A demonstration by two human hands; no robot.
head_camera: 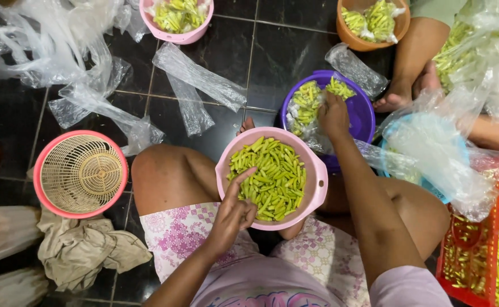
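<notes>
Left hand (232,211) hovering at near rim of pink bowl (317,176) on lap, index extended, other fingers curled, gripping nothing visible. Green chilies (272,176) lying just ahead, mostly lengthwise away. Right hand (333,115) reaching farther into purple bowl (363,111); grip hidden, cannot tell.

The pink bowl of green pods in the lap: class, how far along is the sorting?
Done: the pink bowl is nearly full of green pods. In hand: the left hand touches those pods while the right hand reaches into the purple bowl. Left: many pods remain in the red crate.
</notes>
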